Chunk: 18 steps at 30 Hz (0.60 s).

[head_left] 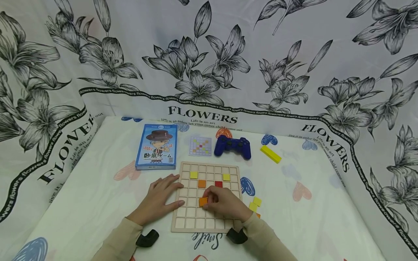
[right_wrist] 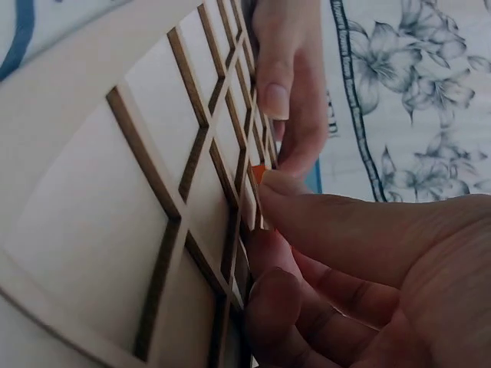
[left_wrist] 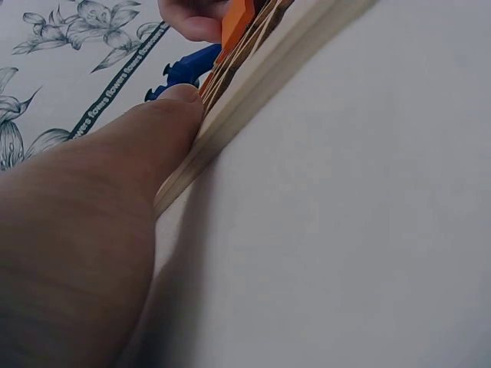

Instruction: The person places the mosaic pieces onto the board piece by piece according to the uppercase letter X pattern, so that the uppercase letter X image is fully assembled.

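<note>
A wooden grid board [head_left: 190, 230] lies flat on the covered table. My right hand [head_left: 226, 203] is over its middle and pinches an orange square tile [head_left: 203, 202] between thumb and fingers. In the left wrist view that orange tile [left_wrist: 237, 21] stands tilted above the grid. Along the board's left edge rests my left hand [head_left: 159, 197], fingers spread, with thumb and fingertips touching the rim. Set in the upper cells are two yellow tiles [head_left: 193, 175], another orange tile [head_left: 201, 183] and a red tile [head_left: 218, 184].
Behind the board are a blue game box [head_left: 158, 146], a small card with a coloured grid pattern [head_left: 200, 146], a blue game controller [head_left: 232, 146] and a yellow bar [head_left: 270, 154]. Loose yellow tiles [head_left: 253, 207] and a partly hidden orange one lie by the board's right edge.
</note>
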### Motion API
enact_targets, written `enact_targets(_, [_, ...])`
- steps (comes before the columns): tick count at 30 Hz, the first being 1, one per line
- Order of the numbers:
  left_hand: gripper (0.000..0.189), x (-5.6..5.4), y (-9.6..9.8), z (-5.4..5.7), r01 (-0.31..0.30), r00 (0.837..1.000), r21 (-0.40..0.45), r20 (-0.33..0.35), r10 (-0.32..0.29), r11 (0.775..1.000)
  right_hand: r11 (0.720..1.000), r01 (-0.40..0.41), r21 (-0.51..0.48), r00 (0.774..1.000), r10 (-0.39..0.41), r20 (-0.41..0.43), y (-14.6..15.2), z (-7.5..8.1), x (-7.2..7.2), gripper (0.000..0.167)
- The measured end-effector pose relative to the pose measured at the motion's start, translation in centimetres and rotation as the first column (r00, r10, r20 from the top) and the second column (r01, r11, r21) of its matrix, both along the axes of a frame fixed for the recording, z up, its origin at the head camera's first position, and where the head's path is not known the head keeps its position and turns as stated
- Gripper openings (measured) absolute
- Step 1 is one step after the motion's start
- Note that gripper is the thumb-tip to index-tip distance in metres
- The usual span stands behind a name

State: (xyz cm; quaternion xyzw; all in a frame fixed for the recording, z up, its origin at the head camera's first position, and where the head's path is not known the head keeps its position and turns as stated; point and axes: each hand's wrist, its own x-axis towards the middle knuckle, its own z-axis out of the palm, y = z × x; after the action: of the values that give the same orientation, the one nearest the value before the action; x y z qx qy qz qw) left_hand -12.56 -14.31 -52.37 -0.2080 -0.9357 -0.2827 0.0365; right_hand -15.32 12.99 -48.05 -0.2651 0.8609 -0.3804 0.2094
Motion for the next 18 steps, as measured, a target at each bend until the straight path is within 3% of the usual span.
enact_targets(7, [0.052,0.0,0.1,0.0,0.005,1.0,0.001,-0.008,-0.005,1.0,0.997,0.01,0.076,0.999,-0.006,-0.054,-0.7,0.4,0.2,0.021])
enact_targets(18, [0.053,-0.1,0.1,0.0,0.002,1.0,0.004,0.008,-0.002,1.0,0.987,0.018,0.16,0.998,-0.007,-0.069,-1.4,0.8,0.3,0.024])
